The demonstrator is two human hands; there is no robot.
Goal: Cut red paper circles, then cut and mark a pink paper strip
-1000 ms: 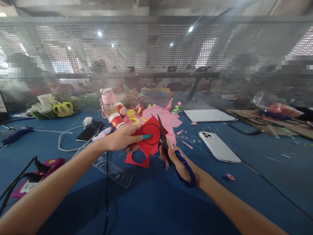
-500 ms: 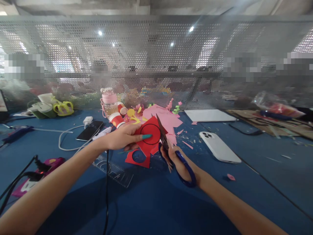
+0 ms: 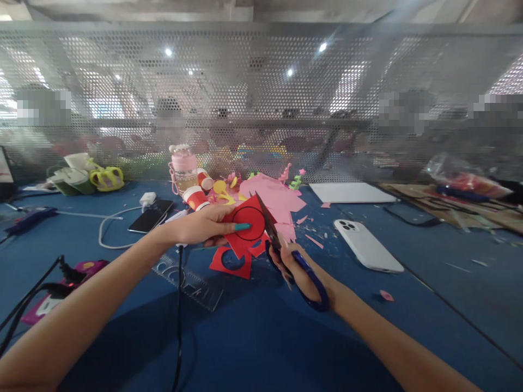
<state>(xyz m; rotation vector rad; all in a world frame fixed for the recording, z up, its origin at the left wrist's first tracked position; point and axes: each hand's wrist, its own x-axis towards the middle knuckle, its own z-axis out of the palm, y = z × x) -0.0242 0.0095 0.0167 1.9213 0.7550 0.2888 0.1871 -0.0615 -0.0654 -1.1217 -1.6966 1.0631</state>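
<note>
Left hand (image 3: 207, 224) was pinching a flat red paper sheet with a black circle drawn on it (image 3: 250, 224), teal-nailed thumb on top, up over the dark blue worktop (image 3: 245, 343). Right hand (image 3: 299, 274) was curled round the blue-handled metal scissors (image 3: 270, 226), blades at the sheet just right of the circle. Holey red paper offcut (image 3: 244, 267) lay just below.
</note>
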